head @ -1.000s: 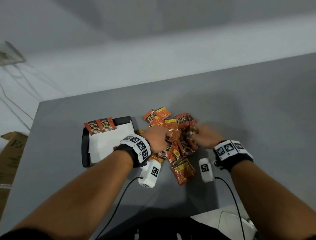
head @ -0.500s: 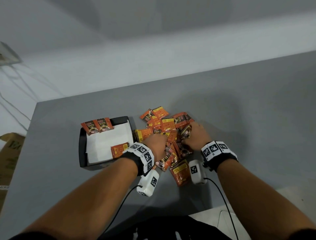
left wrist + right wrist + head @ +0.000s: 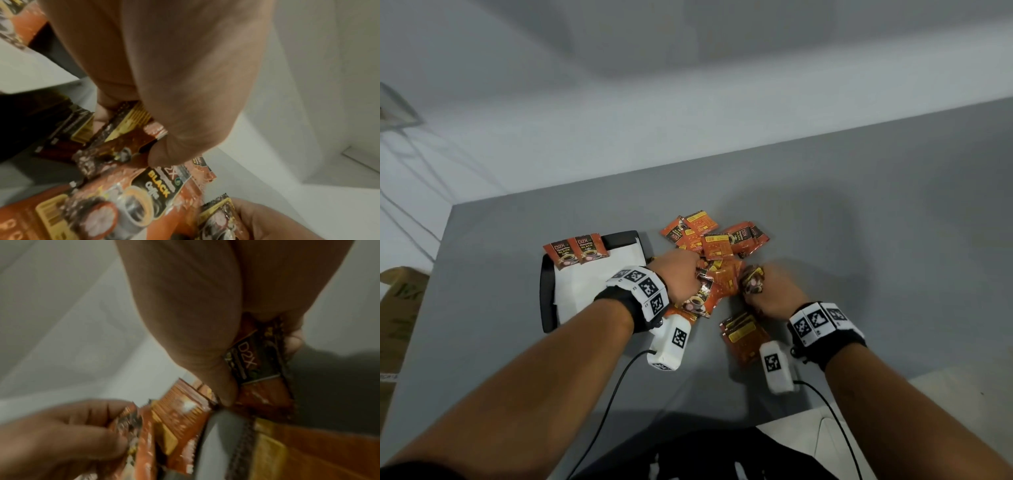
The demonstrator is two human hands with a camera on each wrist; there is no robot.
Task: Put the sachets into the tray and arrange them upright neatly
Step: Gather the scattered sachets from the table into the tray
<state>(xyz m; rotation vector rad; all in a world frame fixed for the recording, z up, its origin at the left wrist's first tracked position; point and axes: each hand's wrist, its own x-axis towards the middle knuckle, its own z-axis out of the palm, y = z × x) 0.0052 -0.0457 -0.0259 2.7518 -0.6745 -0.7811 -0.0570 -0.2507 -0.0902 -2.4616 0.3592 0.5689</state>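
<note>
A pile of orange and brown coffee sachets lies on the grey table right of a black tray lined with white paper. Two sachets stand upright against the tray's far edge. My left hand is in the pile; in the left wrist view its thumb and fingers pinch a sachet. My right hand grips a bunch of sachets; in the right wrist view a dark D2X sachet sits between its thumb and fingers. Another sachet stack lies near my right wrist.
The table's left edge and far edge run close to the tray, with white floor beyond. A cardboard box stands on the floor at the left. Camera cables trail from both wrists toward me. Bare table stretches to the right.
Both hands have drawn back toward me a little, closing on sachets from the pile. My left arm now hides the loose sachet seen lying in the tray half a second ago.
</note>
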